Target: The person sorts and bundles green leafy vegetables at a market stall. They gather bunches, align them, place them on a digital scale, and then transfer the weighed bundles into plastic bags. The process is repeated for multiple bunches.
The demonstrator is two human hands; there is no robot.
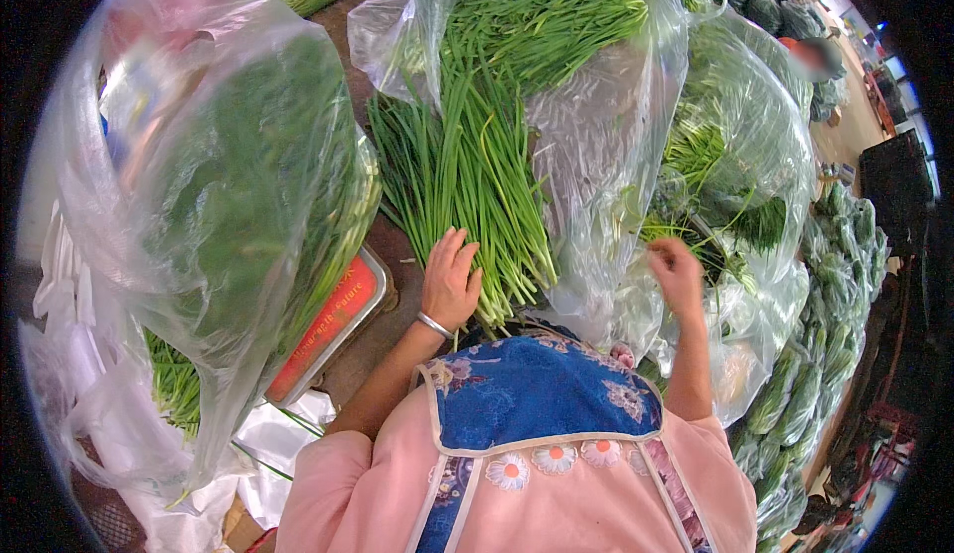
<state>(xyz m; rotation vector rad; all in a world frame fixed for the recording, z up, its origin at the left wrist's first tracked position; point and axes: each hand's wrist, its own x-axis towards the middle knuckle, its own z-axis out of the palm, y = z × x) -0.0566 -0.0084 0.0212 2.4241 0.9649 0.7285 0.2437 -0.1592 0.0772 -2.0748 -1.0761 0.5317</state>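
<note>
My left hand (451, 281), with a silver bangle at the wrist, lies over the left edge of a loose pile of garlic chives (484, 180). The palm faces down, and the thumb is apart from the fingers. The pale cut ends of the chives point toward my blue apron (544, 396). My right hand (677, 273) is off to the right, beside thin trimmed stalks (663, 232) and clear plastic sheeting (596, 180). Its fingers are curled and slightly blurred, so anything pinched between them cannot be made out.
At left, a large plastic bag of chives (246, 150) leans over a red-topped scale (328, 329). More chives (551, 16) lie in open plastic at the back. Bagged greens (745, 106) and wrapped vegetables (790, 359) fill the right side. White bags (283, 434) lie low at left.
</note>
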